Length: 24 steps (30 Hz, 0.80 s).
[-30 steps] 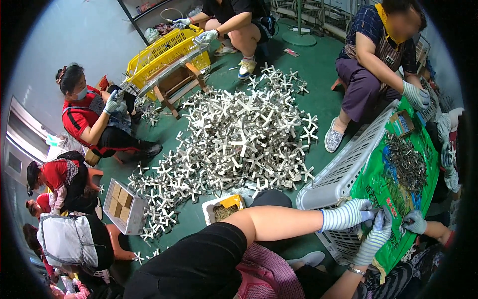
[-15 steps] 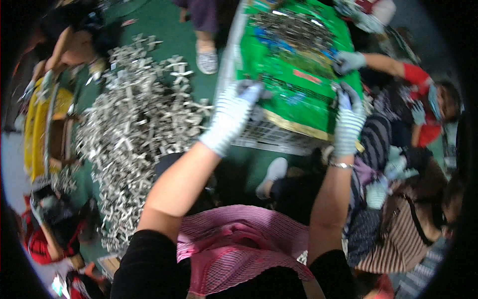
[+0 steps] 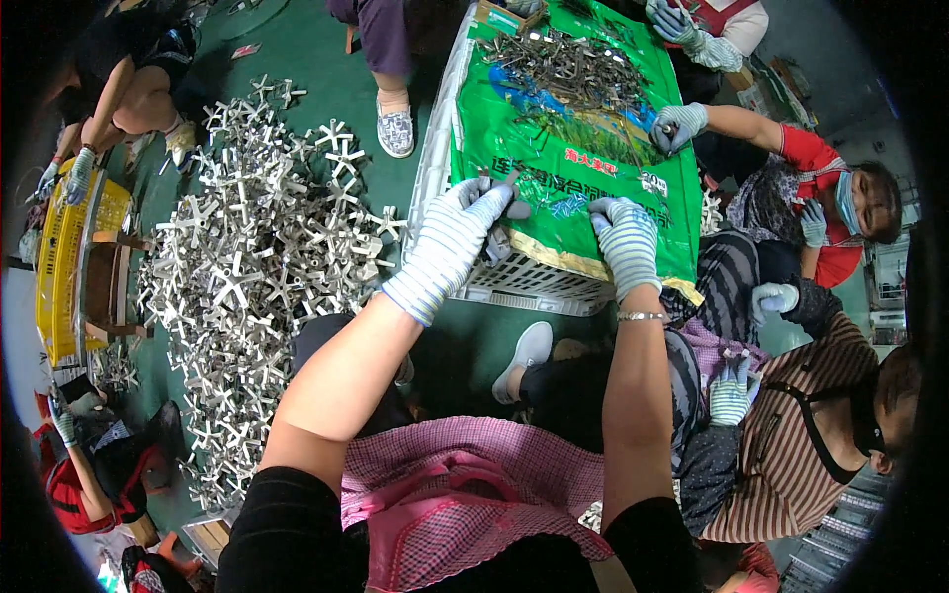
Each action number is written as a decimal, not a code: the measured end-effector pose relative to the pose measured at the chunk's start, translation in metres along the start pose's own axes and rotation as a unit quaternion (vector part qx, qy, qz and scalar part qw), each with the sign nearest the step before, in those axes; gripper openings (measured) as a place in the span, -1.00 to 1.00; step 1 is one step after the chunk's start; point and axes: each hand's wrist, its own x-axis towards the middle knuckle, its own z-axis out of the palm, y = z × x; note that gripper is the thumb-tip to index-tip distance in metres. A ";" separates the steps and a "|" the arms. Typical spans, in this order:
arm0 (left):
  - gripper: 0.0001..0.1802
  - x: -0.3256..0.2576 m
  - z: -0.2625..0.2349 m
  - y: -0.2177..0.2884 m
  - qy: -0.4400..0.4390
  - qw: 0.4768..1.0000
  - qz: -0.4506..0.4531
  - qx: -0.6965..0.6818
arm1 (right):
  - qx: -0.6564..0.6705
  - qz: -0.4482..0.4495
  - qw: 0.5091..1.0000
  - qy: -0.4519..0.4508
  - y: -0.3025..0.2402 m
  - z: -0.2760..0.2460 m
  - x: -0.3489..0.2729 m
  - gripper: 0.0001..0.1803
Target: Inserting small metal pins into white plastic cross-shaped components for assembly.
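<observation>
On the green plastic sack (image 3: 583, 170), propped by the slatted crate (image 3: 529, 282) beneath, small metal parts (image 3: 573, 65) are heaped beyond left hand (image 3: 450, 242) and right hand (image 3: 629, 242), curled at its near edge, any grip indiscernible.

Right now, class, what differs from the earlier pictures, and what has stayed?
The view has swung, putting the crate upper middle instead of right. The right hand, at first close beside the left hand, moved away rightward, then partway back over the green bag. Whether either took or released anything is unclear. The metal pieces still lie on the bag, and the pile of star-shaped parts remains on the floor.
</observation>
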 end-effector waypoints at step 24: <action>-0.74 0.002 -0.003 0.003 0.002 0.999 -0.008 -0.054 | -0.058 -0.001 0.998 -0.010 0.008 0.006 -0.003 -0.87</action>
